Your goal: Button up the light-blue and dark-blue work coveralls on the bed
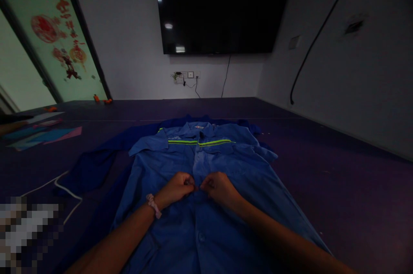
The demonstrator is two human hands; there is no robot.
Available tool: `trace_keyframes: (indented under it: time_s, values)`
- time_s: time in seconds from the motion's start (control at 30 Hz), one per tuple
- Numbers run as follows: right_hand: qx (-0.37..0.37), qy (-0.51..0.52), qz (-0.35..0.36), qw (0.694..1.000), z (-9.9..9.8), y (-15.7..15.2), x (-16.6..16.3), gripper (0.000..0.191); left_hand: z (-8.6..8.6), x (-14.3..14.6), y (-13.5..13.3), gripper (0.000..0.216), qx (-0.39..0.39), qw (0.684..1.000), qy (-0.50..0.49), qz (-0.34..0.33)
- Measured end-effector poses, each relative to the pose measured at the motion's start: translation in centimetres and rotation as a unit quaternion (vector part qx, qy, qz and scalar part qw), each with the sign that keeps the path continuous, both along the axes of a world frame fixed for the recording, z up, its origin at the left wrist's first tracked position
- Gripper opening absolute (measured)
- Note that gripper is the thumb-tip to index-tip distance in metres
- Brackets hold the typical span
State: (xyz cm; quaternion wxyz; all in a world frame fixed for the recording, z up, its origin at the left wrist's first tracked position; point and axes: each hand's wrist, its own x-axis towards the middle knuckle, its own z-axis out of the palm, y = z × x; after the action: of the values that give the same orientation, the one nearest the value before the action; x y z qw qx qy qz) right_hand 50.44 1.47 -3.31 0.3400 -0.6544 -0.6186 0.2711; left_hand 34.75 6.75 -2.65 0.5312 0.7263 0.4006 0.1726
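A short-sleeved blue work shirt (238, 170) lies front side up before me, its collar away from me. Yellow-green stripes cross its chest. My left hand (179, 187), with a scrunchie (153, 205) on the wrist, pinches the front placket from the left. Opposite it, my right hand (221, 188) is closed in a pinch at the placket's other side, fingertips a small gap from the left ones. Whether a button sits between the fingers is hidden. Nearer to me on the placket, a button (201, 236) shows. A darker blue long-sleeved garment (92, 166) spreads underneath.
The garments rest on a wide dark purple surface (322, 170). Coloured sheets (48, 135) lie at left, near what looks like another person's arm (11, 127). A white cable (69, 192) curves at lower left. Orange objects (107, 101) stand farther back. A large screen (226, 7) hangs on the wall.
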Motion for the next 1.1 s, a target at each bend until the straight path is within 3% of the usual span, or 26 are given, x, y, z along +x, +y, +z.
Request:
trace_keyframes:
  time_s: [0.17, 0.43, 0.57, 0.83, 1.1]
  values:
    - [0.045, -0.076, -0.019, 0.996, 0.3, -0.4, -0.5, 0.013, -0.1, 0.1, -0.1, 0.015, 0.048, 0.999, -0.017, -0.004]
    - [-0.015, 0.092, -0.007, 0.996, -1.2, 0.1, 0.2, 0.022, -0.3, 0.3, -0.4, 0.020, 0.136, 0.990, -0.005, -0.049]
    - [0.004, 0.083, 0.000, 0.997, -1.2, 0.2, 0.2, 0.034, -0.4, 0.1, -0.4, 0.021, 0.172, 0.981, 0.017, -0.084]
    - [0.009, 0.081, -0.022, 0.996, -1.6, 0.3, 0.2, 0.022, -0.1, -0.1, -0.7, 0.018, 0.287, 0.945, 0.058, -0.148]
    - [0.021, 0.072, -0.023, 0.997, -1.8, 0.3, 0.3, 0.023, -0.2, -0.2, -0.8, 0.024, 0.309, 0.932, 0.064, -0.177]
